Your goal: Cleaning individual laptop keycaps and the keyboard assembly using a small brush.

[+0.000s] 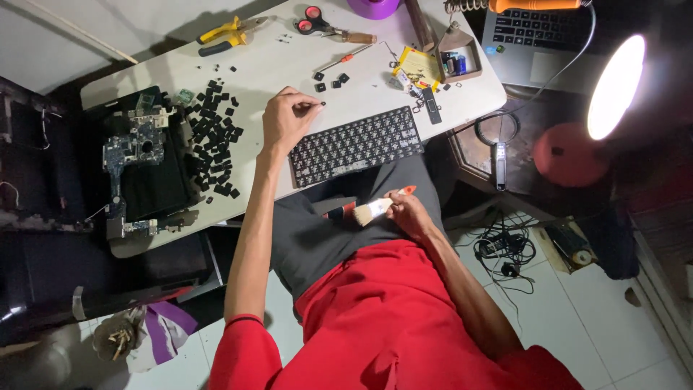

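My left hand rests on the white rectangular tabletop, thumb and forefinger pinched on a tiny black key cap just above the upper left corner of the stripped black keyboard frame, which lies slanted at the table's near edge, over my lap. My right hand is down at five o'clock from the keyboard, off the table and above my dark grey trousers, fingers wrapped round the red handle of a small pale-bristled paintbrush whose bristles point to nine o'clock. At nine o'clock from my left hand a loose heap of black key caps spreads across the table, and beyond it a dark opened laptop base with a blue circuit board sits on the table's left end. Toward twelve o'clock lie yellow-handled pliers, red-ringed scissors, a slim red-handled screwdriver and a small wooden tray of parts. At two o'clock a grey open laptop stands on a darker side table, and a lit round lamp head glares at three o'clock. The floor is pale tile, with tangled black cables at four o'clock.
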